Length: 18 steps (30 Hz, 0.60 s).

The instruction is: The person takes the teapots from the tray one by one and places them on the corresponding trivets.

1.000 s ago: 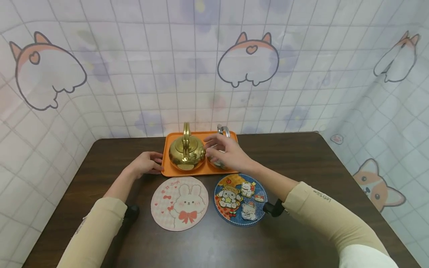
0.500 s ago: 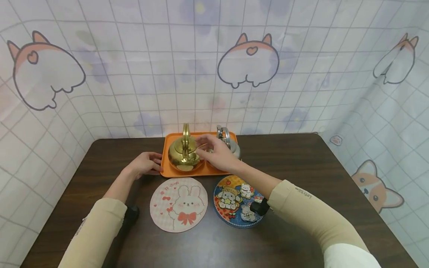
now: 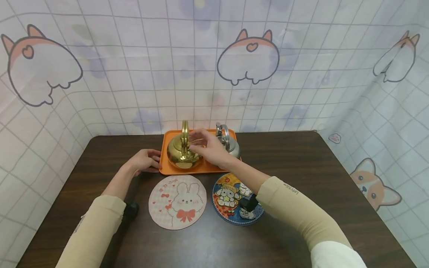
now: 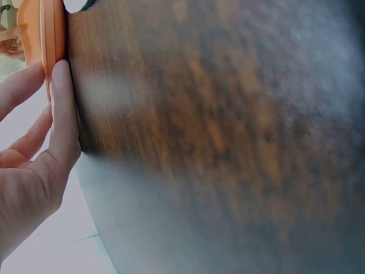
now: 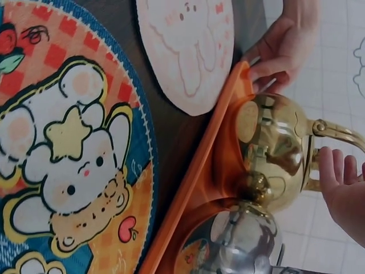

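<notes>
Head view is showing us the gold kettle point(image 3: 181, 153) sitting at the left end of the orange tray point(image 3: 167, 169), which is lying at the far side of the dark wooden table point(image 3: 301, 175). Our right hand point(image 3: 208, 147) is hovering at the kettle's upright handle point(image 3: 184, 131), fingers spread apart and lightly bent, their tips just beside the handle; we cannot tell whether they are touching it. In the right wrist view the fingers point(image 5: 333, 171) are lying straight and close to the brass handle point(image 5: 336, 133), gripping nothing. A silver kettle point(image 3: 230, 146) is standing on the right half of the same tray, partly behind our right hand and close beside the gold one. Our left hand point(image 3: 145, 161) is resting on the table at the tray's left edge; the left wrist view is showing its fingers point(image 4: 60, 108) straight, held together and pressing flat against the tray's orange rim point(image 4: 50, 34). Nearer to us, a pink round mat with a rabbit point(image 3: 177, 201) is lying just in front of the tray, and a blue round mat with cartoon bears point(image 3: 228, 197) is lying beside it to the right, partly covered by our right forearm.
</notes>
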Available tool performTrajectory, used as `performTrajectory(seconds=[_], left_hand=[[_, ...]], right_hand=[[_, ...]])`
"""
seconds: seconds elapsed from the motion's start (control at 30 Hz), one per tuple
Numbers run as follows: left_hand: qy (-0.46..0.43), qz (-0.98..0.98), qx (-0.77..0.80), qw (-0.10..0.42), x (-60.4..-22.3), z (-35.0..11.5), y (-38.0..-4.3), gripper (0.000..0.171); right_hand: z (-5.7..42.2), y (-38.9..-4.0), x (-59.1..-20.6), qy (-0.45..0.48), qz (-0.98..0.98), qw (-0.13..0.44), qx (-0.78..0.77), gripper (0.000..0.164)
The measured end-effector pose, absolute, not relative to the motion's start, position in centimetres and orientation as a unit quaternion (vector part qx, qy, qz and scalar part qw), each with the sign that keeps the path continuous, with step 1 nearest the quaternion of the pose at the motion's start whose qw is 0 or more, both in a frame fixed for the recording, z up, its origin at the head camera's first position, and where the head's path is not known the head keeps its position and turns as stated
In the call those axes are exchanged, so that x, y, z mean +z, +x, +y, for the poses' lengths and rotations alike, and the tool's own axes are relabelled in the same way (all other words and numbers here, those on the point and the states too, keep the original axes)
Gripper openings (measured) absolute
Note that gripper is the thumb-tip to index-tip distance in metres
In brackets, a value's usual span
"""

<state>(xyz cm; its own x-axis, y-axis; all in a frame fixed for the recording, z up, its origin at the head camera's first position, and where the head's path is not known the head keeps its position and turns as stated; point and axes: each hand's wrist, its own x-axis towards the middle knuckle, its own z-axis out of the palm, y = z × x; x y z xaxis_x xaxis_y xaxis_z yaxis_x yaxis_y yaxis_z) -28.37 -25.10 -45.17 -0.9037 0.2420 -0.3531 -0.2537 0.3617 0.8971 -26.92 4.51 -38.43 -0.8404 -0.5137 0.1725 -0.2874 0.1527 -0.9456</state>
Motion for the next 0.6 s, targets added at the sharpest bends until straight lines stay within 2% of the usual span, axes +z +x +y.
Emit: performTrajectory(seconds=[0.3, 0.6], left_hand=[[-0.003, 0.794, 0.569, 0.214, -44.8, -25.1, -28.5, 0.068], [-0.007, 0.789, 0.575, 0.216, -45.5, -25.1, -28.2, 0.068]], right_hand=[[3.3, -27.2, -38.7, -0.245, 0.748, 0.093, -0.609, 0.042], [2.7, -27.0, -39.6, -0.236, 0.722, 0.117, -0.64, 0.044]])
